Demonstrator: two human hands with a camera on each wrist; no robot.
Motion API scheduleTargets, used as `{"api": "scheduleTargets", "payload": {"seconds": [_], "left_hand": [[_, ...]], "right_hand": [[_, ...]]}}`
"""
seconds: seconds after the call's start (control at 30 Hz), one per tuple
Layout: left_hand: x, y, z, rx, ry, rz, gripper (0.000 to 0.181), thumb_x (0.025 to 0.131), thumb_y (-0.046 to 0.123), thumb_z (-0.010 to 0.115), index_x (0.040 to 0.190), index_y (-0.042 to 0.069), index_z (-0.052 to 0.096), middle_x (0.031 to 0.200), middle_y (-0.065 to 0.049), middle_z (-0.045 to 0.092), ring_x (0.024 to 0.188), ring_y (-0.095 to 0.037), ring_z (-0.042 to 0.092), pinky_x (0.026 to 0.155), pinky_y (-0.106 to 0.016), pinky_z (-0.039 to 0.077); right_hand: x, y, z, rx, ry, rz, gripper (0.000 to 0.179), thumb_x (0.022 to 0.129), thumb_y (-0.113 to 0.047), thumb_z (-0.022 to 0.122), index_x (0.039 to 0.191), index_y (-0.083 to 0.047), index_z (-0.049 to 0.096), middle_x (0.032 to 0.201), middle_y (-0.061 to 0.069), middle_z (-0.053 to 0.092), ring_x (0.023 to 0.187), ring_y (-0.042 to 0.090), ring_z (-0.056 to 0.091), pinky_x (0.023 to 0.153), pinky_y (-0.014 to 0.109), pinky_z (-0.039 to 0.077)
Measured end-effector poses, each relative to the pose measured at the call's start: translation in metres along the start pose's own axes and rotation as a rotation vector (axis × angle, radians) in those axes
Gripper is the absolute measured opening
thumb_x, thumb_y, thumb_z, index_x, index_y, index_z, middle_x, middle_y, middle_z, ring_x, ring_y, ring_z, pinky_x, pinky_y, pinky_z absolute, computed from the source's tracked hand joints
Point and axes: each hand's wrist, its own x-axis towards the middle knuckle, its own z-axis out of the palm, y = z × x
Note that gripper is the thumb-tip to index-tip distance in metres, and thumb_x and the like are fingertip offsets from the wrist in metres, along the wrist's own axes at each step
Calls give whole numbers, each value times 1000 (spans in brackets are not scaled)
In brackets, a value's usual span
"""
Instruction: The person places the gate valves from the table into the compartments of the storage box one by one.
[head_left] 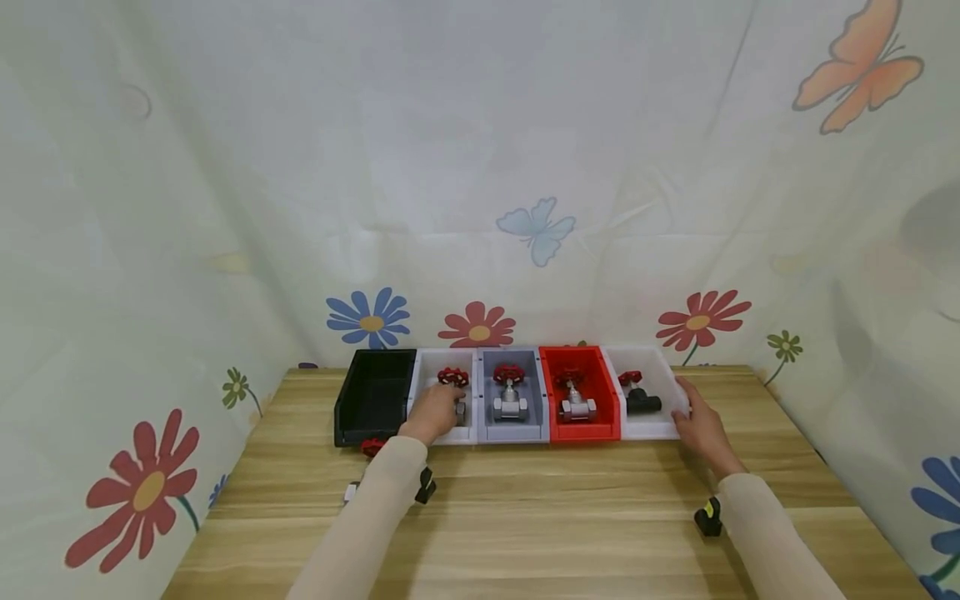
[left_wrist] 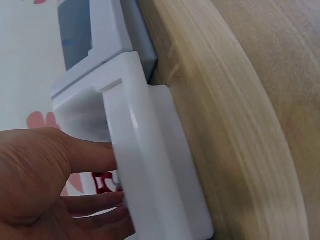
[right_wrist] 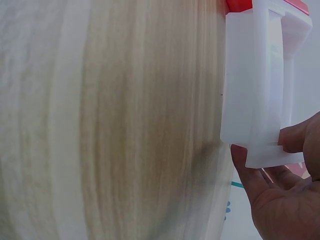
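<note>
My left hand [head_left: 435, 411] reaches into the white bin [head_left: 424, 367] second from left, its thumb and fingers around a valve with a red handwheel [head_left: 453, 377]. In the left wrist view, the front wall hides the fingertips and most of the valve. At the right end of the row, my right hand [head_left: 702, 425] grips the side wall of another white bin [head_left: 660, 429], thumb inside and fingers outside. That bin holds a black valve [head_left: 642, 401] with a red handle. Metal valves with red handwheels lie in the grey bin [head_left: 513, 433] and the red bin [head_left: 585, 432].
A black bin [head_left: 375, 400] with nothing visible inside forms the row's left end. Partly behind my left forearm, another red handwheel [head_left: 372, 447] and a metal piece [head_left: 350, 492] show on the wooden table [head_left: 555, 517]. A flower-print curtain [head_left: 450, 167] hangs behind the bins.
</note>
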Motion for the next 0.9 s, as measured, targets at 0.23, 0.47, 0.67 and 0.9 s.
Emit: {"api": "scheduleTargets", "payload": {"seconds": [0.23, 0.47, 0.67, 0.9], "left_hand": [[-4, 1, -6, 14, 51, 11, 42, 85, 2, 67, 126, 12, 68, 124, -12, 67, 114, -28, 62, 95, -45, 53], [-9, 3, -11, 3, 107, 27, 41, 84, 8, 72, 125, 12, 68, 125, -11, 65, 109, -29, 64, 88, -49, 56], [-21, 5, -20, 29, 131, 68, 49, 85, 15, 74, 132, 11, 62, 135, -14, 59, 117, -29, 61, 91, -51, 55], [-38, 11, -35, 53, 165, 76, 52, 86, 24, 74, 135, 15, 60, 142, -12, 55, 124, -30, 58, 96, -51, 53]], "right_hand": [[-2, -4, 0, 12, -15, 24, 64, 96, 0, 44, 154, -3, 19, 143, 40, 38, 122, 55, 48, 100, 66, 41], [-4, -4, -1, 13, -6, 16, 63, 96, -1, 45, 154, -3, 21, 143, 40, 37, 123, 57, 47, 100, 67, 41], [-5, 0, 1, 19, -11, 28, 64, 95, 0, 45, 154, -2, 21, 143, 41, 37, 122, 56, 47, 99, 66, 41], [-1, -2, 1, 20, -13, 37, 65, 96, -1, 45, 155, -4, 19, 143, 40, 37, 121, 55, 47, 99, 66, 41]]}}
